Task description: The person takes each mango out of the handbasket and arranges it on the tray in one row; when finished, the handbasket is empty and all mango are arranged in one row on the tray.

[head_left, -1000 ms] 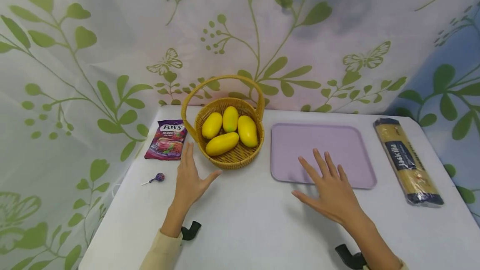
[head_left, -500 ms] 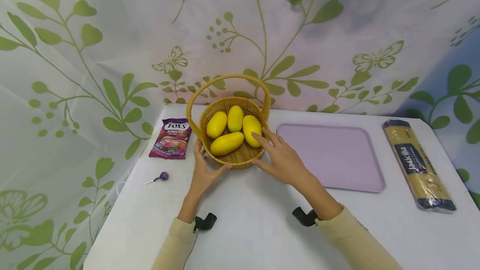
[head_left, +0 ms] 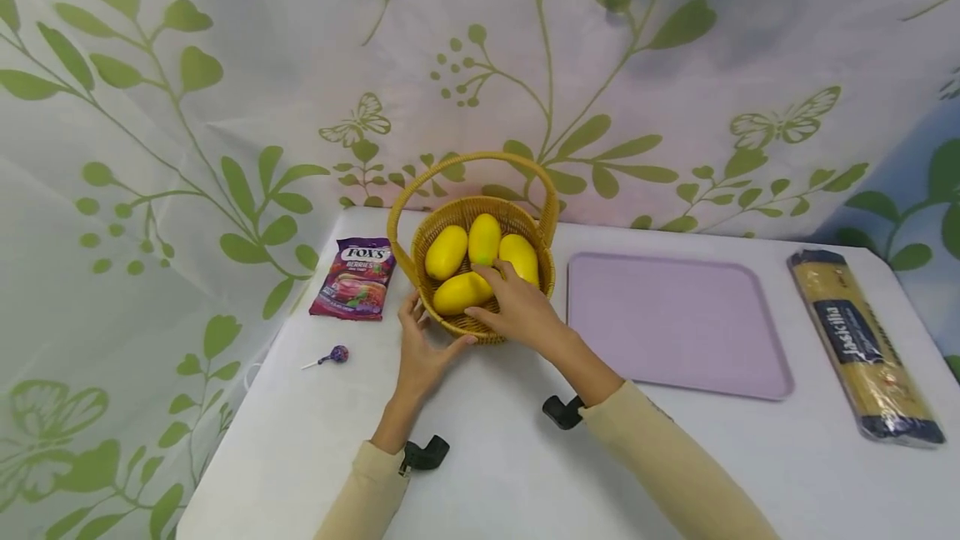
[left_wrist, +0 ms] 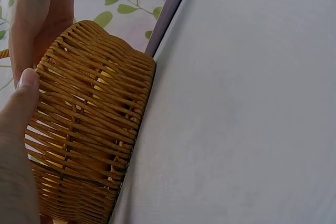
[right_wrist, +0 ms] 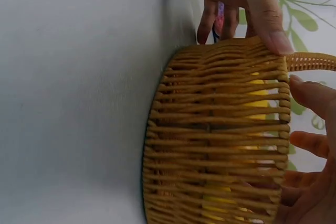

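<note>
A wicker basket (head_left: 480, 332) with a tall handle holds several yellow mangoes. My left hand (head_left: 422, 361) grips the basket's near left side, its thumb at the rim and its fingers around the outer wall. Over the basket's front right rim reaches my right hand (head_left: 521, 312), thumb and fingers spread about the right end of the front mango (head_left: 453, 296). In the right wrist view, the right fingertips (right_wrist: 300, 139) show just above the rim, apart from one another. The hand partly hides the right-hand mango (head_left: 521, 255).
Right of the basket lies a lilac tray (head_left: 675, 323), and beyond it a pack of spaghetti (head_left: 862, 344). A purple Fox's candy bag (head_left: 354, 279) and a lollipop (head_left: 337, 354) lie to the left. A leaf-patterned backdrop (head_left: 450, 48) rises behind the white table (head_left: 495, 457).
My left hand has come up to the basket and taken hold of its side. My right hand has moved left from over the tray to the mangoes. The view has shifted slightly.
</note>
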A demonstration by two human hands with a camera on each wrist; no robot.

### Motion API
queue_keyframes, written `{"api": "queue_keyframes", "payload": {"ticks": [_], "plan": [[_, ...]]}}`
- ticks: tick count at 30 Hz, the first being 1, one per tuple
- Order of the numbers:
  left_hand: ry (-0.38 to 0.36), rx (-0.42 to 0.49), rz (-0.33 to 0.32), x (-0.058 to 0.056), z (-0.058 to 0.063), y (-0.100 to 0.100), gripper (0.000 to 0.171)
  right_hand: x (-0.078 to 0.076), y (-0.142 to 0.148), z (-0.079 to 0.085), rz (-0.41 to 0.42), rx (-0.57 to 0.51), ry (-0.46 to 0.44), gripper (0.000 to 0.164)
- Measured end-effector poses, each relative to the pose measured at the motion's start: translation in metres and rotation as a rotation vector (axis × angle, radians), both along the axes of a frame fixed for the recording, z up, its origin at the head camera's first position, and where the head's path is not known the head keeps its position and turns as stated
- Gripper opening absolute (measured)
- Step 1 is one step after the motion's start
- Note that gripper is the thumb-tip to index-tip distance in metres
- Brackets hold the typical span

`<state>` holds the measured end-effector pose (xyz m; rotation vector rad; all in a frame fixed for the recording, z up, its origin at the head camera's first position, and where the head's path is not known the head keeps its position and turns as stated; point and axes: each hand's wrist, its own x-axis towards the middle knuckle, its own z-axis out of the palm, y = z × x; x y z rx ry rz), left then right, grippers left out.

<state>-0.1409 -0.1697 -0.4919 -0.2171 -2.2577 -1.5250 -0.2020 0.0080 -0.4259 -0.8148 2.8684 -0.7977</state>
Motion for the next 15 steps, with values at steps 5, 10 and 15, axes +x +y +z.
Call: {"api": "queue_keyframes", "payload": {"ticks": [5, 10, 15], "plan": [[-0.012, 0.003, 0.007, -0.009, -0.023, -0.002, 0.102, -0.008, -0.006, -0.007, 0.022, -0.025, -0.056, 0.066], [-0.033, -0.009, 0.024, -0.012, -0.036, -0.005, 0.105, -0.012, -0.014, -0.016, 0.005, 0.002, -0.059, 0.066], [-0.018, -0.024, 0.030, -0.012, -0.038, -0.008, 0.104, -0.013, -0.025, -0.020, -0.055, -0.014, -0.041, 0.074]]}}
